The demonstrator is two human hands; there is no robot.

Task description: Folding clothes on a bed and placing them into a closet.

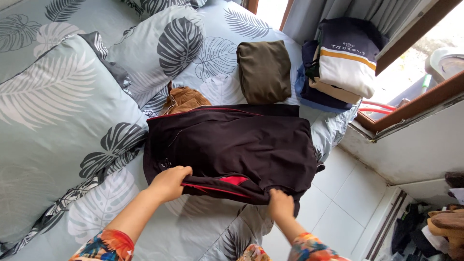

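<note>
A dark maroon-black jacket [232, 145] with red trim lies spread on the bed [48, 145], partly folded. My left hand [169, 182] grips its near edge at the left, fingers curled under the fabric. At the jacket's near right corner, my right hand [280, 203] pinches the hem close to the bed's edge. A red lining patch shows between the two hands.
A folded olive garment [264, 71] and a stack of folded clothes [338, 63] lie beyond the jacket near the window. A brown garment [184, 100] sits crumpled by the leaf-print pillows [159, 48]. White tiled floor [348, 198] lies to the right, with a clothes pile [435, 232] in the corner.
</note>
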